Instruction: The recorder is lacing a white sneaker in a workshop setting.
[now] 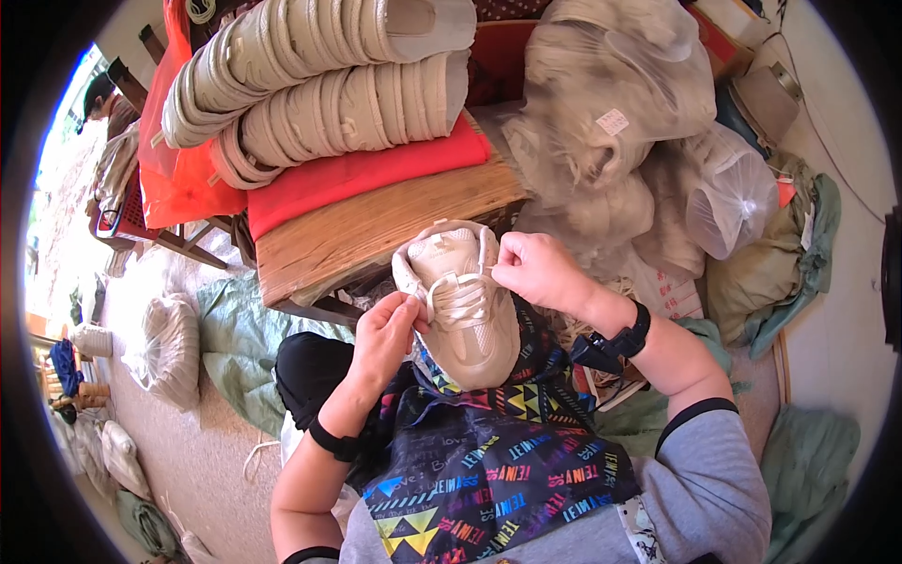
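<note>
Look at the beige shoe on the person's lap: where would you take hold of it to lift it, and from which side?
Probably the toe end of the shoe, from below on the person's side. It lies sole down with the toe pointing at the person, bare and rounded, while both hands and the lace crowd the open top.

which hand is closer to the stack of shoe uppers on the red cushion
Left. The left hand grips the beige sneaker at its left side, below the stack of shoe uppers. The right hand pinches the white lace at the sneaker's right side, further out.
</note>
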A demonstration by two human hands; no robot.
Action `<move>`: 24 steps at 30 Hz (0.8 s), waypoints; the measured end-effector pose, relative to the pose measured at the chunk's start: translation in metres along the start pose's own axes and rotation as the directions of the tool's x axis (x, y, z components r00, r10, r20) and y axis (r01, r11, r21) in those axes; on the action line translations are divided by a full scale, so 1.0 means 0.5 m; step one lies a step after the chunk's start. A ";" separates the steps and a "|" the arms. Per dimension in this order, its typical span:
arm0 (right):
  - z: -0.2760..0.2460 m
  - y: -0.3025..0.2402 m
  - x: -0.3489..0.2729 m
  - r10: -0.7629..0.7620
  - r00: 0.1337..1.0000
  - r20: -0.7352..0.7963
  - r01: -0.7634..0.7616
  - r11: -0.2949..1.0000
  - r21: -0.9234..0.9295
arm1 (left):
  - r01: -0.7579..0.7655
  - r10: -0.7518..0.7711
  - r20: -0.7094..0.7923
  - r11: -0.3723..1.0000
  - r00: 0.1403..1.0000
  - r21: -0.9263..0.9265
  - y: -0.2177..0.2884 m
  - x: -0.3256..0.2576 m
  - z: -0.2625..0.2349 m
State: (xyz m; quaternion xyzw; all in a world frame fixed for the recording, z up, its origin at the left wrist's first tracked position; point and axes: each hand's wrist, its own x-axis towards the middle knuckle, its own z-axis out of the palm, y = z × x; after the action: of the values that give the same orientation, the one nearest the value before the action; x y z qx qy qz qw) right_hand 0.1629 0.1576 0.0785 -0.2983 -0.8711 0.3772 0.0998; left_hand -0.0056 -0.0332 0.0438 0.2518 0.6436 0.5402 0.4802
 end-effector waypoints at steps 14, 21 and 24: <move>-0.035 -0.079 0.027 -0.521 0.769 0.371 0.627 0.503 -0.595 | -0.253 0.263 0.192 0.224 0.946 0.941 0.072 0.016 0.005; -0.072 -0.068 0.054 -0.707 0.607 0.362 0.768 0.405 -0.495 | -0.649 0.529 0.565 -0.035 0.633 0.760 0.125 0.041 -0.039; -0.083 -0.054 0.065 -0.630 0.624 0.463 0.780 0.468 -0.415 | -0.653 0.408 0.539 0.220 0.736 0.725 0.119 0.069 -0.060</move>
State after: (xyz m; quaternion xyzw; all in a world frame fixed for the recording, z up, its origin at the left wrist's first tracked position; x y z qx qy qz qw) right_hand 0.1415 0.1872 0.1251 0.1253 -0.9900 0.0490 0.0430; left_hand -0.0581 -0.0004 0.0861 0.7293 0.6360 0.2169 0.1292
